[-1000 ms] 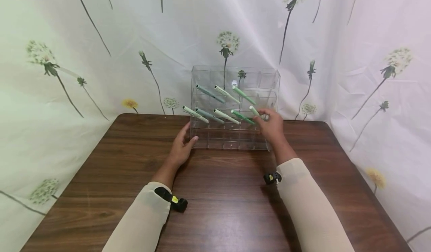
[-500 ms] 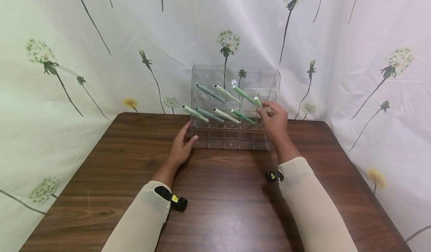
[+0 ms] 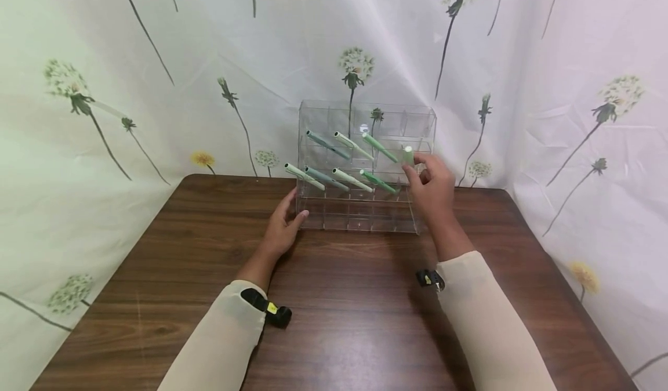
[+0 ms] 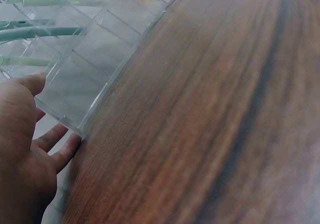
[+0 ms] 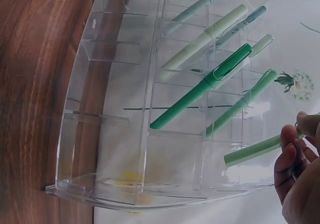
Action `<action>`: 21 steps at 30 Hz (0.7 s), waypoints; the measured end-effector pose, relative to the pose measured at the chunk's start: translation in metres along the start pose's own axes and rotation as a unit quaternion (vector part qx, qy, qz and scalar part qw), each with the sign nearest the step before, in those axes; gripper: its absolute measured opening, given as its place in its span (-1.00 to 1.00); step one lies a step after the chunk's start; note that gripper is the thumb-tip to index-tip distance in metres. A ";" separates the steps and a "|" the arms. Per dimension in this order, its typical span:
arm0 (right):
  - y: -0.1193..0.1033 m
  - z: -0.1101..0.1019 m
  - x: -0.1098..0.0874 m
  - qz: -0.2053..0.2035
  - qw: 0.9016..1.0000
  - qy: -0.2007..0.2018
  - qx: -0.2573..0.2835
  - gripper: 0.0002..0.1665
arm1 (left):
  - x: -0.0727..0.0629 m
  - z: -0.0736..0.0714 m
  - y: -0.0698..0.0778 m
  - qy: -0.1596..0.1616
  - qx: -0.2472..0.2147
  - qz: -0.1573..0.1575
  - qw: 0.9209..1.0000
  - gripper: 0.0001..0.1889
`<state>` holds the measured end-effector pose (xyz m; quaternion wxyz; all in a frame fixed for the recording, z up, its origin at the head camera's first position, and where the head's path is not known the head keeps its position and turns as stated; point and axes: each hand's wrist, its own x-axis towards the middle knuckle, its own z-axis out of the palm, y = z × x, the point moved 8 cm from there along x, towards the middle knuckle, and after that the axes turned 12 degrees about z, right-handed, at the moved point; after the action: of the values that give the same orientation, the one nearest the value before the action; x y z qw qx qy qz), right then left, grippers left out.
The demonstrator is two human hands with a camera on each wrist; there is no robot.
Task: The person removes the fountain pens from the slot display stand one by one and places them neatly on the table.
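Observation:
A clear acrylic pen rack [image 3: 388, 210] stands at the table's back, with several green, pale green and blue-grey pens slanting in two of its tiers. My right hand [image 3: 434, 185] pinches a light green pen [image 5: 252, 151] near one end. Its other end points at the rack's right-hand slots in the right wrist view, beside a mid-green pen [image 5: 242, 103] and a dark green pen [image 5: 202, 86]. My left hand [image 3: 280, 227] rests against the rack's left side, thumb by the front edge and fingers fairly straight; the left wrist view has fingertips [image 4: 74, 143] at its bottom corner.
The dark wooden table [image 3: 334, 298] reaches toward me in front of the rack. Close behind the rack hangs a white cloth [image 3: 292, 43] printed with dandelions, which also runs along both sides. Each wrist wears a black camera strap.
My right hand has lifted the light green pen from the lower pen row and moved it up and right toward the upper row's right end. My left hand stays at the rack's side.

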<state>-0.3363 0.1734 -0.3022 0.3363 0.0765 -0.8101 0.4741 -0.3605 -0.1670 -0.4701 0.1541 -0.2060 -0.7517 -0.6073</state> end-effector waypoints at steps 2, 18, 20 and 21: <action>-0.003 -0.002 -0.003 -0.016 1.000 0.006 -0.010 -0.77 | 0.000 0.001 0.001 -0.001 -0.002 -0.003 1.000 -0.26; -0.016 -0.003 -0.037 -0.031 0.999 -0.041 0.017 -0.60 | -0.001 0.000 0.003 0.003 0.003 0.001 1.000 -0.28; -0.016 -0.001 -0.041 -0.028 0.998 -0.049 0.013 -0.42 | -0.001 0.001 0.003 0.001 0.000 0.002 1.000 -0.28; -0.016 0.000 -0.043 -0.027 0.998 -0.054 0.009 -0.33 | -0.001 0.001 0.003 0.001 -0.001 0.002 1.000 -0.28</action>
<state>-0.2968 0.1561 -0.3170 0.3043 0.1270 -0.8202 0.4674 -0.3584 -0.1659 -0.4679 0.1560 -0.2072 -0.7507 -0.6076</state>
